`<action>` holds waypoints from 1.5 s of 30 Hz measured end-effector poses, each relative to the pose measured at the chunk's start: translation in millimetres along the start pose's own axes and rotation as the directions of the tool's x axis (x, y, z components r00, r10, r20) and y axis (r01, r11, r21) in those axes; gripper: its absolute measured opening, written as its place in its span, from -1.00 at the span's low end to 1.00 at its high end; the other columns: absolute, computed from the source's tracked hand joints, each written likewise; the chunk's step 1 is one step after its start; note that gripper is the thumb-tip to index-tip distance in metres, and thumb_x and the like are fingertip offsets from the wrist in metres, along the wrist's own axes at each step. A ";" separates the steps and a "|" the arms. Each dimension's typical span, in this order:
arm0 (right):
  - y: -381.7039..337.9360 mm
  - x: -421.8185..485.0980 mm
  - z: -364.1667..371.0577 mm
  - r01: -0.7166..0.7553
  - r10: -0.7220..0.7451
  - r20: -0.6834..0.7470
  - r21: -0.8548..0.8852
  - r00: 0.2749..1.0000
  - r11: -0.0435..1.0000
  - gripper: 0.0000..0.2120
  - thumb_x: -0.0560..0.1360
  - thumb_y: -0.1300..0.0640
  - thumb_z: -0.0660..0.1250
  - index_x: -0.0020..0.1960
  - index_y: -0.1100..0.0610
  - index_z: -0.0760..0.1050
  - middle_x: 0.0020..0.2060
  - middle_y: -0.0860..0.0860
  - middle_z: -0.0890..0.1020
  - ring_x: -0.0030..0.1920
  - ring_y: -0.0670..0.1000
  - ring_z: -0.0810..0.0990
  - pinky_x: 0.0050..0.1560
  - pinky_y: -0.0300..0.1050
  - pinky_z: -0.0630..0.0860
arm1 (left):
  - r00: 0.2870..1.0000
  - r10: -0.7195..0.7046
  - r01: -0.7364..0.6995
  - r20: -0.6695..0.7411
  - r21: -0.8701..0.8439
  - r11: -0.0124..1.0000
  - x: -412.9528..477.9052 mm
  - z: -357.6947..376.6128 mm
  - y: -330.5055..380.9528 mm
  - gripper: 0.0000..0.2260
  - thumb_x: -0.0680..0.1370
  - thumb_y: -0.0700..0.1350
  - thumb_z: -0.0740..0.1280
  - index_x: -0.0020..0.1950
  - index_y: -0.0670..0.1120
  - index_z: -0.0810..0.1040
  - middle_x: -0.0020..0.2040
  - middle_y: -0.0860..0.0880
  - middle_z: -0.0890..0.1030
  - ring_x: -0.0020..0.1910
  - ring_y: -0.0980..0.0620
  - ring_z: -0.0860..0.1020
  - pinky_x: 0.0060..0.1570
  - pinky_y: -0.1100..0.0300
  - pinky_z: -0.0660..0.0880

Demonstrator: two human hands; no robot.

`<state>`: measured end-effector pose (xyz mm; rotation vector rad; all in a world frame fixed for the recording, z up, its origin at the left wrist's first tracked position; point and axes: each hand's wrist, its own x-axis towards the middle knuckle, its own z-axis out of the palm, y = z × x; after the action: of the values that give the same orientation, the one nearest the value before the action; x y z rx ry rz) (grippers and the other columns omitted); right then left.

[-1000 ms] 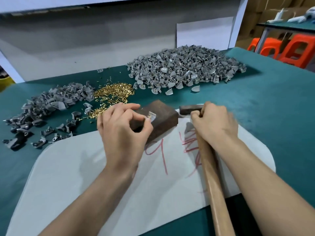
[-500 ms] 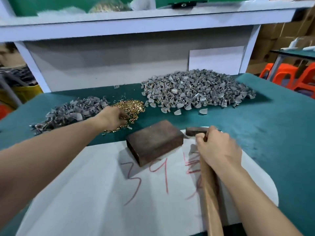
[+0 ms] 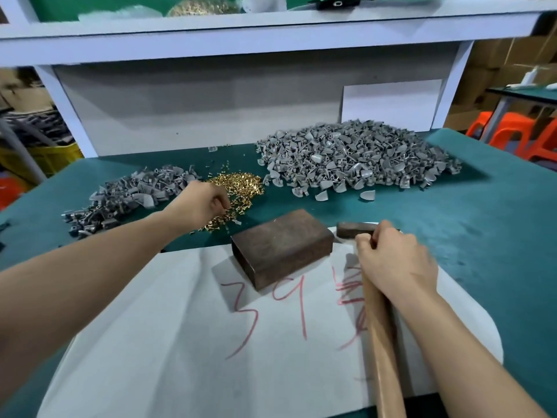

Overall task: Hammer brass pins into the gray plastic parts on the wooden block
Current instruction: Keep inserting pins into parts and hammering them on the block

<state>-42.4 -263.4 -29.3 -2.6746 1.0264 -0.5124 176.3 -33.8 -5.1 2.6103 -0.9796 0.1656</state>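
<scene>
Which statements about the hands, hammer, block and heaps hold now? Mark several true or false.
The left hand is at the heap of small brass pins. True.
A gray part lies on the dark brown wooden block. False: its top is bare.
The right hand grips the wooden-handled hammer near its head. True.
The hammer is raised above the block. False: its head lies low, right of the block.
The larger heap of gray plastic parts lies left of the pins. False: right of them.
</scene>
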 end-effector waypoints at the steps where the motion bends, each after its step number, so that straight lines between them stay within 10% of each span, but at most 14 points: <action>1: -0.2 -0.1 0.2 0.000 0.000 0.001 -0.001 1.000 1.000 -0.75 0.56 -0.05 0.11 0.00 0.13 0.39 -0.05 0.17 0.59 -0.04 0.22 0.53 -0.21 -0.08 0.26 | 0.998 -0.017 0.016 -0.053 -0.032 0.999 -1.4 -0.3 -1.3 -0.71 0.52 -0.42 0.16 -0.05 -0.19 0.64 -0.15 -0.08 0.66 -0.23 0.08 0.58 -0.20 0.31 0.49; 9: 0.8 1.5 -1.7 -0.016 0.015 0.025 0.028 1.000 0.999 -0.72 0.55 -0.06 0.14 0.03 0.15 0.43 -0.18 0.16 0.51 -0.19 0.15 0.35 -0.20 -0.07 0.27 | 0.972 -0.209 0.207 -0.109 -0.035 0.978 -20.5 -54.3 -50.5 -0.80 0.56 -0.22 0.33 0.10 0.04 0.56 -0.21 0.00 0.65 -0.24 -0.02 0.62 -0.33 0.21 0.51; 14: 0.7 1.5 -2.1 -0.008 0.007 0.022 0.035 1.000 0.999 -0.71 0.54 -0.05 0.16 0.03 0.18 0.45 -0.22 0.16 0.47 -0.16 0.19 0.41 -0.20 -0.06 0.29 | 0.947 -0.308 0.319 0.093 -0.149 0.936 -52.5 -70.4 -81.7 -0.72 0.48 -0.39 0.38 0.08 -0.06 0.60 -0.30 -0.10 0.66 -0.39 -0.05 0.65 -0.34 0.14 0.62; 19: 0.1 1.0 -2.8 -0.016 0.015 0.036 0.020 0.999 1.000 -0.70 0.54 -0.06 0.17 0.03 0.17 0.45 -0.07 0.25 0.56 -0.02 0.28 0.52 -0.17 -0.04 0.31 | 0.922 -0.124 0.077 0.367 0.140 0.987 -61.9 -60.8 -73.6 -0.71 0.49 -0.16 0.44 0.09 0.18 0.53 -0.40 0.07 0.64 -0.45 0.18 0.61 -0.38 0.45 0.47; 29: -1.7 -1.8 -5.4 -0.033 0.031 0.047 0.026 0.998 0.999 -0.71 0.54 -0.06 0.18 0.03 0.17 0.44 -0.05 0.24 0.57 -0.02 0.26 0.52 -0.17 -0.05 0.31 | 0.956 -0.142 0.101 0.258 0.167 0.981 -55.9 -55.5 -61.4 -0.84 0.50 -0.15 0.43 -0.23 0.06 0.55 -0.44 0.11 0.61 -0.49 0.23 0.56 -0.36 0.35 0.53; 35: -13.2 -8.1 -12.7 0.134 -0.088 -0.184 0.251 0.979 0.959 -0.78 0.51 -0.03 0.28 0.04 0.10 0.40 -0.06 0.11 0.50 -0.09 0.20 0.51 -0.15 -0.04 0.30 | 0.984 -0.013 -0.090 -0.180 -0.551 0.830 -55.4 -57.9 40.9 -0.90 0.48 -0.16 0.44 -0.15 0.03 0.58 -0.26 -0.02 0.66 -0.39 0.12 0.63 -0.31 0.31 0.58; 40: -34.6 -26.3 -13.8 0.519 -0.454 -0.270 0.584 0.849 0.624 -0.78 0.47 0.28 0.30 0.09 0.08 0.48 -0.04 -0.05 0.54 -0.19 -0.13 0.50 -0.13 -0.27 0.37 | 0.984 0.178 -0.115 -0.016 -0.818 0.563 -70.2 -5.7 122.3 -0.84 0.49 -0.39 0.37 -0.13 -0.13 0.55 -0.27 -0.08 0.59 -0.36 0.08 0.62 -0.27 0.28 0.58; 45: -34.7 -25.1 -9.5 0.493 -0.504 -0.203 0.676 0.839 0.547 -0.68 0.42 0.26 0.27 0.07 -0.08 0.49 -0.16 -0.15 0.62 -0.21 -0.12 0.60 -0.13 -0.27 0.48 | 0.988 0.151 -0.087 -0.022 -0.893 0.441 -71.1 12.9 128.8 -0.86 0.51 -0.43 0.31 -0.09 -0.21 0.53 -0.27 -0.12 0.57 -0.32 0.11 0.60 -0.20 0.30 0.57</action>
<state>-42.9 -221.8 -15.0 -2.1708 -0.0462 -0.7920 38.0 -84.9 2.7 1.5382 -0.9065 -0.3393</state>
